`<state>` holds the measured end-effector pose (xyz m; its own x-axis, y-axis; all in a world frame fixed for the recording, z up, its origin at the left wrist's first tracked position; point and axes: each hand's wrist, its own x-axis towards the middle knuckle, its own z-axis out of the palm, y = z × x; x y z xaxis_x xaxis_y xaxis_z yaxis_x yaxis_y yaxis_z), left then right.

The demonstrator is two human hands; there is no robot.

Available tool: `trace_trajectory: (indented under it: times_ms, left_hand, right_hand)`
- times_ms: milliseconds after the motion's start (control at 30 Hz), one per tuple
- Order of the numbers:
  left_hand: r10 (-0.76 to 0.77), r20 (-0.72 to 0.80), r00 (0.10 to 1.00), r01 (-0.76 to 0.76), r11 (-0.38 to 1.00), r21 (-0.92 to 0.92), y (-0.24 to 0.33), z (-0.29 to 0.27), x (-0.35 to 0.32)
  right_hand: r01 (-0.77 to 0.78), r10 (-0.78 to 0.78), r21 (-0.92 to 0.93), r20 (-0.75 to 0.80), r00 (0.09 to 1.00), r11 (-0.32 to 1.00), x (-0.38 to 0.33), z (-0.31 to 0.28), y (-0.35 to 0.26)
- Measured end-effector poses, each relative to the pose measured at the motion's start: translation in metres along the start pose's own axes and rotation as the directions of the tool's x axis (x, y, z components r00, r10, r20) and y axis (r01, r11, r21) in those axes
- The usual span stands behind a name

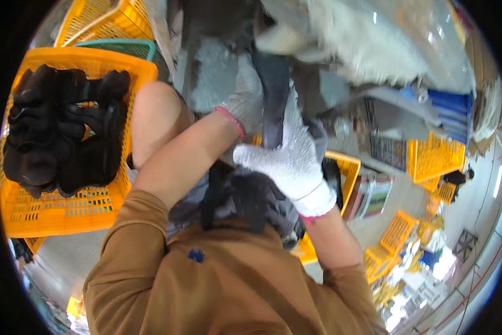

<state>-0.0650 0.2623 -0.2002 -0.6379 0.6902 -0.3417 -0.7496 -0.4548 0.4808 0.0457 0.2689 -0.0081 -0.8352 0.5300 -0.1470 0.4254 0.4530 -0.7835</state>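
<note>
Orange crate at left already holds a heap of black pieces. Both gloved hands, left hand and right hand, are clamped around one dark grey strip mid-frame; more dark material waits in the lap.

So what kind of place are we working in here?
Probably a workshop or small factory floor handling dark fabric goods. An orange crate full of black pieces sits at the left, more yellow crates stand around, and both gloved hands, left hand and right hand, grip a dark piece.
</note>
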Motion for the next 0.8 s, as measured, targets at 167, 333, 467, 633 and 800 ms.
trace_trajectory:
  times_ms: [167,333,467,633,800]
  left_hand:
    - [0.155,-0.095,0.983,-0.092,0.876,0.473,0.011,0.031,-0.006]
    - [0.161,0.283,0.946,-0.325,0.447,0.833,0.095,0.010,-0.108]
    - [0.768,0.549,0.330,0.089,-0.604,0.792,0.308,-0.115,-0.218]
    - [0.835,-0.417,-0.358,0.435,0.545,0.717,0.471,-0.264,-0.319]
    - [0.995,-0.041,-0.093,0.506,0.083,0.858,0.373,-0.274,-0.313]
  right_hand:
    - [-0.447,0.347,0.519,0.282,0.894,0.729,0.025,0.000,0.018]
    - [-0.091,0.101,-0.271,0.021,0.995,0.958,-0.105,-0.014,0.070]
    - [-0.082,-0.208,-0.891,-0.192,0.959,0.447,-0.205,-0.042,0.161]
    - [-0.277,0.131,-0.628,-0.269,0.954,0.727,-0.181,-0.064,0.194]
    - [0.033,-0.019,-0.353,0.042,0.999,0.935,-0.088,-0.004,0.155]
